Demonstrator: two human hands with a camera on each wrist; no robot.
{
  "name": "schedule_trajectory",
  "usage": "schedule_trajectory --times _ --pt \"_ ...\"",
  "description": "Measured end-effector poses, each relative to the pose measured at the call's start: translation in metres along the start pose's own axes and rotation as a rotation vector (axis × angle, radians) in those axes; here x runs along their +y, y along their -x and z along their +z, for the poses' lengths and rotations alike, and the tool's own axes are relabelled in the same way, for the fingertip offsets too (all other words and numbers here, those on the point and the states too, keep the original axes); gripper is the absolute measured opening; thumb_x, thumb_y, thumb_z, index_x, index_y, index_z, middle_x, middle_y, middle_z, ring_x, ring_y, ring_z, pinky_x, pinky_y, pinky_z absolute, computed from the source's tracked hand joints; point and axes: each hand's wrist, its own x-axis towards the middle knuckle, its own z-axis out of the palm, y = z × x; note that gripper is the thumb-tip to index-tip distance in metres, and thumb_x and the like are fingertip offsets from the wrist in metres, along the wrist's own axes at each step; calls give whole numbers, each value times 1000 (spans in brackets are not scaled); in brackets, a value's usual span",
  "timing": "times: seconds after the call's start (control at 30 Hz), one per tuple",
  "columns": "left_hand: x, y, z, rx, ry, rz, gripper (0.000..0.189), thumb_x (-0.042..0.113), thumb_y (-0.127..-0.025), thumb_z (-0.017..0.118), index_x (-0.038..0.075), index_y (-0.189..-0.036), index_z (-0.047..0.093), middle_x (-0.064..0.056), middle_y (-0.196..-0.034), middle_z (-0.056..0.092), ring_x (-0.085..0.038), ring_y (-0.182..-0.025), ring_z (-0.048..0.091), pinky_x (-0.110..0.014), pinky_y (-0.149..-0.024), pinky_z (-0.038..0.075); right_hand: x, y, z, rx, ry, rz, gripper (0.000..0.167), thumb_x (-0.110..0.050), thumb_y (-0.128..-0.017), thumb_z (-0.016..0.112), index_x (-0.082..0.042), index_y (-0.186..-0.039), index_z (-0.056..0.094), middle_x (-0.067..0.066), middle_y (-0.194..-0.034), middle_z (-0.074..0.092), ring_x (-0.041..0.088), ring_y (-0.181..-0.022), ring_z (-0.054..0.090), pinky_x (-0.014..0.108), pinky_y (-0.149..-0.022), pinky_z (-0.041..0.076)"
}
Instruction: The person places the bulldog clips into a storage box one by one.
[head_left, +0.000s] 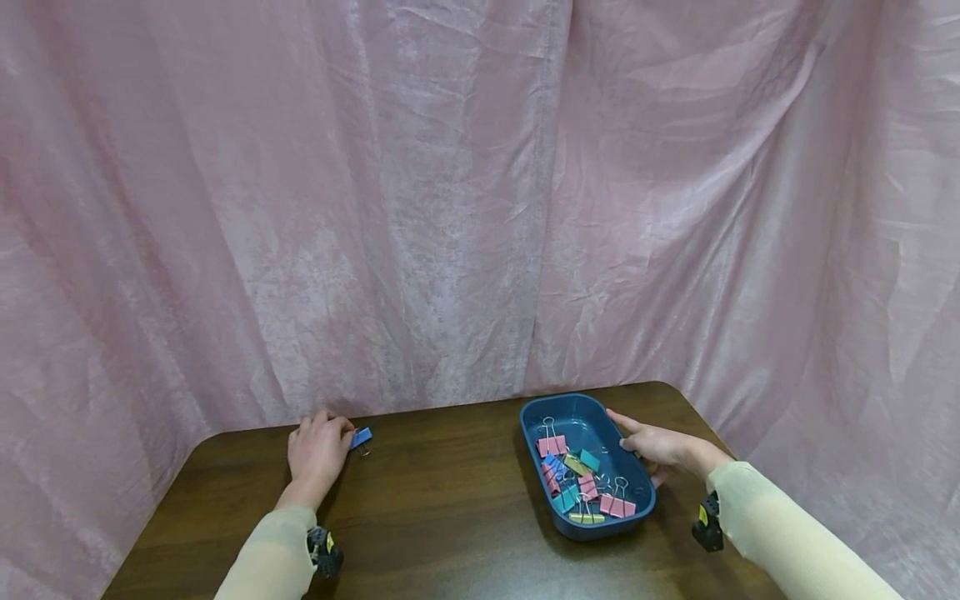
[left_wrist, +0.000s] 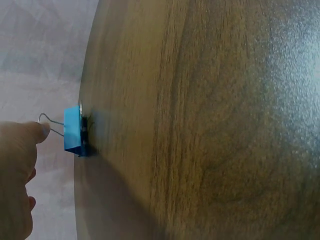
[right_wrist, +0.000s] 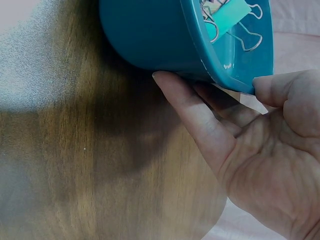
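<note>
My left hand (head_left: pixel 318 450) is at the table's far left edge, beside a blue binder clip (head_left: pixel 362 437). In the left wrist view, thumb and finger pinch a wire handle of this clip (left_wrist: pixel 73 131), whose body is at the edge of the wood. On the right, my right hand (head_left: pixel 663 447) holds the side of a dark blue plastic box (head_left: pixel 588 423). The right wrist view has the thumb at the box's rim and the other fingers against its outer wall, partly hidden. Pink, teal, yellow and blue binder clips (head_left: pixel 552 446) lie inside the box.
The brown wooden table (head_left: pixel 427 492) has rounded back corners. A pink curtain (head_left: pixel 420 250) hangs right behind its back edge and along both sides. Each wrist wears a small black camera (head_left: pixel 325 552).
</note>
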Motion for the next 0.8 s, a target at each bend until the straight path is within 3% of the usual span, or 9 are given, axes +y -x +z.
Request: schedule_trajectory --times 0.5,0.8 --pt "-3 0 -13 80 27 22 8 22 -95 75 15 -94 77 -12 -114 62 -39 -104 54 -59 -82 41 1 -1 0 -6 -25 -8 66 -13 -108 42 -29 -166 13 35 -154 32 40 -103 63 54 -71 58" --pt "0 -2 -19 165 50 77 6 21 -93 78 15 -92 78 -10 -113 64 -38 -102 56 -59 -86 42 1 0 -1 -6 -12 -10 67 -13 -108 43 -28 -166 13 35 -153 34 38 -101 64 53 -70 59"
